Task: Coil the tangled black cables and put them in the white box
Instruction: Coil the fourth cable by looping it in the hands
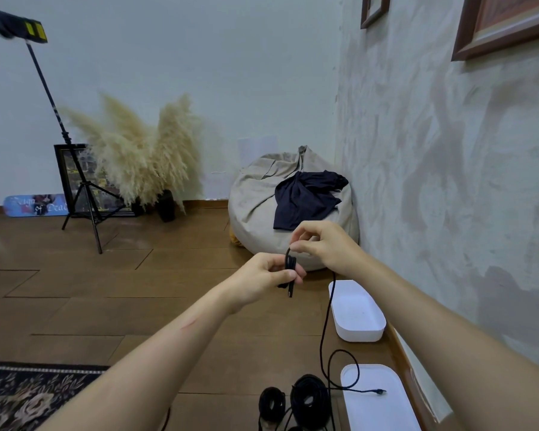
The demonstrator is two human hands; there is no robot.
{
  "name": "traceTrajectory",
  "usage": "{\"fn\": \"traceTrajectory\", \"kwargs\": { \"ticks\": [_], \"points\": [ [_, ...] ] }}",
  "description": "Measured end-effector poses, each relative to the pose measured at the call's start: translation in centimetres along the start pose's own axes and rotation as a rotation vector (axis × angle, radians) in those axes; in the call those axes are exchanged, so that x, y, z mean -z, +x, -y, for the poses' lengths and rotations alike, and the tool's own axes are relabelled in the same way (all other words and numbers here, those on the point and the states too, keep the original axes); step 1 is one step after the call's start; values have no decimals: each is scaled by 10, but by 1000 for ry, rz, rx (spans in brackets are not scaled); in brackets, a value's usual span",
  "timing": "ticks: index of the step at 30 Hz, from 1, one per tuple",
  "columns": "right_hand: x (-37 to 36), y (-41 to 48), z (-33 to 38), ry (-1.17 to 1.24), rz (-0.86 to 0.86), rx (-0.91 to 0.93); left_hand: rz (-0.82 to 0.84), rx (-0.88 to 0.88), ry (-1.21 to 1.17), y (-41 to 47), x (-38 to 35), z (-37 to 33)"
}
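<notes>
Left hand pinches small folded loops of black cable; right hand pinches the top bend. White box sits beside the wall. A board reads "Reign of Dea".

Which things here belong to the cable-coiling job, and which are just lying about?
Job: cable, held by left hand and right hand; coils on the floor; white box; lid.
Lying about: beanbag, dark cloth, pampas grass, stand, rug.
</notes>
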State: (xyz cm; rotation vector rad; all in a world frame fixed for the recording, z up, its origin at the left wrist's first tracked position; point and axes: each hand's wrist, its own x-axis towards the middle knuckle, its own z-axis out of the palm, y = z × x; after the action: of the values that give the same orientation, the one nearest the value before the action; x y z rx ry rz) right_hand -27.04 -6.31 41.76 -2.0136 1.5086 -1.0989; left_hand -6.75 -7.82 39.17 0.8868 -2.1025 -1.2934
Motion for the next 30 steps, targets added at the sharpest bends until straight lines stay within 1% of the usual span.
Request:
{"fn": "traceTrajectory", "kwargs": {
  "ticks": [3, 8, 12, 15, 17, 19, 22, 23, 26, 28, 30],
  "points": [
    [1, 1, 0, 128, 13, -31, -4, -49, -3, -1, 4, -6],
    [-6, 3, 0, 202, 35, -27, -31, -96, -38, -1, 7, -11],
    [-5, 1, 2, 289, 48, -46, -11, -122, -80, -2, 7, -20],
    [-8, -4, 5, 425, 115, -48, -12, -170, -124, -2, 9, -29],
    [-15, -7, 7, 477, 141, -69, -63, -166, -209, 0, 10, -29],
    [-26, -8, 9, 425, 160, -117, -138, -150, -319, 3, 11, -27],
    [-47, -12, 16, 347, 270, -161, -280, -120, -451, 8, 12, -22],
    [-52, -13, 20, 340, 298, -158, -326, -116, -453, 9, 14, -20],
    [-58, -9, 27, 251, 296, -131, -435, -118, -358, 12, 20, -11],
    [-53, -5, 29, 147, 271, -136, -456, -125, -321, 13, 24, -6],
    [-45, -5, 29, 77, 280, -147, -491, -138, -232, 13, 28, -1]
  ]
}}
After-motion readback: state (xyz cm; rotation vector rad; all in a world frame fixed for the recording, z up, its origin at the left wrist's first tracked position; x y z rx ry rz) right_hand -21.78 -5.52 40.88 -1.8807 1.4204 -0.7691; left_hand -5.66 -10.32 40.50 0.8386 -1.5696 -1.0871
